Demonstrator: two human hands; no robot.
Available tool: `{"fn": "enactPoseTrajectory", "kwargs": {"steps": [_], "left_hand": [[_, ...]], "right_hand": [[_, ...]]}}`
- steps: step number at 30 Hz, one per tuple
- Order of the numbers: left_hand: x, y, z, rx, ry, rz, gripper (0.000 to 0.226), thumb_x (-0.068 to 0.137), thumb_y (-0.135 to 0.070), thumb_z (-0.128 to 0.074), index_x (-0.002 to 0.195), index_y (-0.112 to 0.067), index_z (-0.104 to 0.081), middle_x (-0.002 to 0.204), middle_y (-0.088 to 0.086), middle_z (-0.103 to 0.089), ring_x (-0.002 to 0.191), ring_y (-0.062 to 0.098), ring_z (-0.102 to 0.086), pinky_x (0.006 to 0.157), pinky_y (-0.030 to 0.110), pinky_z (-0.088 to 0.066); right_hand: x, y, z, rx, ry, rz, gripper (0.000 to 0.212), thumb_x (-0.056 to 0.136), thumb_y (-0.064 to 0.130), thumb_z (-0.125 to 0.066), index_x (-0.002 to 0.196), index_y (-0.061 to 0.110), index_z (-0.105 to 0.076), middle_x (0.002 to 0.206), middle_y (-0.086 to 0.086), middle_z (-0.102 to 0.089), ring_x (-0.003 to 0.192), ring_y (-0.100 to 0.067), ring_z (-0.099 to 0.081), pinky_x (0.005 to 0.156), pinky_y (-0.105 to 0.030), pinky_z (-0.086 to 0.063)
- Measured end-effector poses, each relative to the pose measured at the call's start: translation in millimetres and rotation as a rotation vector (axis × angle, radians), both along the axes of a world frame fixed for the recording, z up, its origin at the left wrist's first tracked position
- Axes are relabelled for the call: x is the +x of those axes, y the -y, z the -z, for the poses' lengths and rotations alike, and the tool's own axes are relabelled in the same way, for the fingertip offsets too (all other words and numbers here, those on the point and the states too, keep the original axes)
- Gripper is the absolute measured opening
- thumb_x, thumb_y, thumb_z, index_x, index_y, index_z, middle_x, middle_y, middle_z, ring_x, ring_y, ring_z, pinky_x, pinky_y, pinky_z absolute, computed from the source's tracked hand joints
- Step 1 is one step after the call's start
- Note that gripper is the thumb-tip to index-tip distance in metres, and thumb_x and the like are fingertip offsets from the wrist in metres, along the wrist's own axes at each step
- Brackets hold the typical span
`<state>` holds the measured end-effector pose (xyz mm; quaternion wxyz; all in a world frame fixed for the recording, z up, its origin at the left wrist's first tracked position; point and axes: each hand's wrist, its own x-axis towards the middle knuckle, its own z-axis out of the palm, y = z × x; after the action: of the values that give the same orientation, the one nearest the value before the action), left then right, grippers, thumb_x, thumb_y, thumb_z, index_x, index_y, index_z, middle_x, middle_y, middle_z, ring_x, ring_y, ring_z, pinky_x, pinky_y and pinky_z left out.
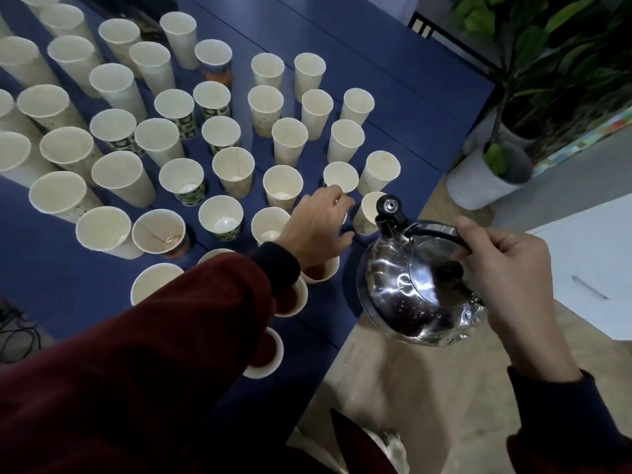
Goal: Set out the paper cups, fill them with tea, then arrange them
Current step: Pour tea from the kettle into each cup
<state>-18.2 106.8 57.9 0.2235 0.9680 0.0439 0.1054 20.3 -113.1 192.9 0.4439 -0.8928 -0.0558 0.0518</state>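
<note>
Here we are at the corner of a long dark-blue table (393,97) that's basically wall-to-wall tall off-white paper cups (222,131). They're all upright, mouths up, in loose rows running from the far left down to the near edge. Some are plain, some speckled, and a few have a green-and-black printed band. Three cups of dark tea (290,299) sit right by our dark-red sleeve (171,336), partly tucked under it. One brown-banded cup (160,234) further left has just a brownish splash at the bottom.

Our left hand (316,227) is stretched out over the cups near the table's right edge, back of the hand up, fingers bent downward. The fingertips are just beside the rim of a small cup (341,176). We honestly can't tell if it's got hold of a cup underneath, since the hand itself hides that.

Our right hand (506,268) is wrapped tight around the black handle (441,233) of a shiny round steel kettle (403,289). The kettle is up in the air just off the table's edge, above the tan floor (393,388), and tipped toward the cups. Its black-capped spout (388,208) is right next to a speckled cup (366,217) at the table edge.

Off to the right are grey pots (492,186) with green leafy plants (533,39) and a flat white surface (588,261). Dark cables (17,333) lie at the far left.
</note>
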Motion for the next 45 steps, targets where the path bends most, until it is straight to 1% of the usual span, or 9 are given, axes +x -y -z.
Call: {"fn": "enactPoseTrajectory", "kwargs": {"steps": [4, 7, 11, 13, 16, 20, 23, 29, 45], "left_hand": [[36, 6, -1, -0.026, -0.019, 0.087, 0.054, 0.075, -0.044, -0.067, 0.115, -0.009, -0.062, 0.106, 0.011, -0.059, 0.094, 0.031, -0.056, 0.074, 0.043, -0.047], [61, 13, 5, -0.015, -0.028, 0.121, 0.059, 0.072, -0.048, -0.072, 0.116, -0.012, -0.059, 0.107, 0.009, -0.058, 0.091, 0.030, -0.056, 0.074, 0.048, -0.049], [84, 16, 15, 0.045, -0.070, 0.154, 0.074, 0.064, -0.048, -0.080, 0.125, -0.014, -0.055, 0.113, 0.006, -0.057, 0.093, 0.027, -0.055, 0.073, 0.044, -0.048], [92, 15, 20, 0.049, -0.074, 0.171, 0.073, 0.064, -0.044, -0.081, 0.123, -0.013, -0.055, 0.113, 0.007, -0.057, 0.092, 0.027, -0.055, 0.072, 0.044, -0.048], [98, 14, 26, 0.051, -0.070, 0.168, 0.062, 0.068, -0.041, -0.080, 0.118, -0.013, -0.056, 0.110, 0.006, -0.058, 0.091, 0.027, -0.055, 0.069, 0.038, -0.039], [101, 12, 30, 0.012, -0.094, 0.182, 0.054, 0.072, -0.040, -0.079, 0.114, -0.014, -0.058, 0.111, 0.004, -0.057, 0.094, 0.025, -0.055, 0.073, 0.035, -0.036], [101, 12, 30, -0.020, -0.095, 0.182, 0.060, 0.073, -0.039, -0.080, 0.122, -0.015, -0.057, 0.117, 0.003, -0.057, 0.099, 0.024, -0.056, 0.078, 0.035, -0.037], [97, 13, 26, -0.045, -0.078, 0.149, 0.069, 0.071, -0.036, -0.081, 0.131, -0.016, -0.052, 0.119, 0.002, -0.058, 0.103, 0.026, -0.057, 0.078, 0.032, -0.031], [95, 15, 22, -0.066, -0.076, 0.124, 0.070, 0.071, -0.037, -0.083, 0.129, -0.013, -0.050, 0.118, 0.005, -0.062, 0.099, 0.028, -0.058, 0.080, 0.039, -0.039]], "right_hand": [[25, 6, 4, -0.038, 0.028, 0.030, 0.050, 0.091, 0.042, -0.067, 0.060, 0.004, -0.067, 0.060, -0.022, -0.060, 0.055, -0.017, -0.048, 0.059, -0.033, -0.039], [39, 8, 7, -0.053, 0.042, 0.031, 0.051, 0.091, 0.042, -0.068, 0.059, 0.002, -0.065, 0.052, -0.013, -0.055, 0.053, -0.015, -0.044, 0.058, -0.033, -0.037], [52, 4, 5, -0.068, 0.002, 0.009, 0.050, 0.092, 0.038, -0.070, 0.045, 0.023, -0.063, 0.038, 0.009, -0.048, 0.042, -0.007, -0.041, 0.055, -0.031, -0.034], [57, 2, 4, -0.078, -0.001, -0.007, 0.053, 0.092, 0.036, -0.071, 0.040, 0.034, -0.060, 0.035, 0.010, -0.043, 0.040, -0.007, -0.040, 0.053, -0.029, -0.030], [66, 2, 7, -0.081, 0.000, -0.024, 0.052, 0.092, 0.036, -0.071, 0.041, 0.039, -0.061, 0.037, 0.012, -0.046, 0.041, -0.006, -0.042, 0.055, -0.030, -0.032], [72, 1, 10, -0.086, 0.004, -0.046, 0.047, 0.092, 0.038, -0.071, 0.046, 0.036, -0.064, 0.038, 0.010, -0.047, 0.042, -0.006, -0.042, 0.056, -0.030, -0.033], [73, -1, 10, -0.098, 0.013, -0.058, 0.052, 0.094, 0.035, -0.070, 0.042, 0.035, -0.060, 0.035, 0.008, -0.040, 0.041, -0.008, -0.038, 0.053, -0.025, -0.030], [70, -3, 8, -0.115, -0.014, -0.060, 0.059, 0.095, 0.032, -0.069, 0.038, 0.034, -0.055, 0.034, 0.008, -0.034, 0.040, -0.010, -0.034, 0.053, -0.027, -0.026], [69, 1, 6, -0.127, -0.017, -0.073, 0.056, 0.094, 0.036, -0.069, 0.039, 0.037, -0.057, 0.034, 0.008, -0.035, 0.041, -0.010, -0.036, 0.056, -0.030, -0.029]]}}
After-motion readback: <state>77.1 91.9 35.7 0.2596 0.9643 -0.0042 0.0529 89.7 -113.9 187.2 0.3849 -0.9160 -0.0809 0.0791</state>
